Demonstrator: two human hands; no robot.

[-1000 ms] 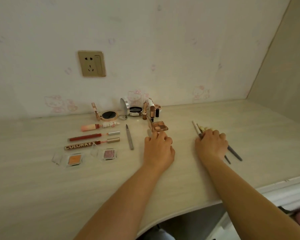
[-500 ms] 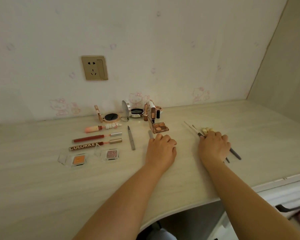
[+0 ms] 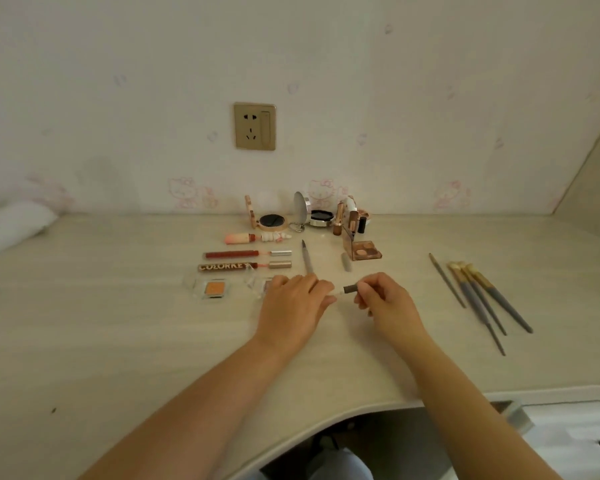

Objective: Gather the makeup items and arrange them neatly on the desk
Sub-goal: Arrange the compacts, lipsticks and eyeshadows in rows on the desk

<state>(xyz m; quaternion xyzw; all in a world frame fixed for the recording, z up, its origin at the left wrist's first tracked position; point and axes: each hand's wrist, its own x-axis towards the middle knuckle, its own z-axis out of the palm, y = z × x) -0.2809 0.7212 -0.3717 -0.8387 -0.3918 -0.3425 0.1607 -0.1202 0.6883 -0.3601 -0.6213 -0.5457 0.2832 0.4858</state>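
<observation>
1. Pinching a small dark stick (image 3: 350, 289) at mid-desk, the right hand (image 3: 385, 303) curls its fingers round it, palm inward.
2. The left hand (image 3: 293, 303) lies relaxed and flat on the desk (image 3: 118, 341), fingertips meeting the stick's pale tip, holding nothing.
3. A lip tube (image 3: 245, 266) reads "COLORKEY".
4. Since a second ago, the right hand has left the brushes (image 3: 482, 296), now lying fanned out well to the right.

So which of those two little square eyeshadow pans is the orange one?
The orange eyeshadow pan is the left one, fully in view below the COLORKEY tube. The other pan, to its right, is partly hidden under the left hand.
</observation>
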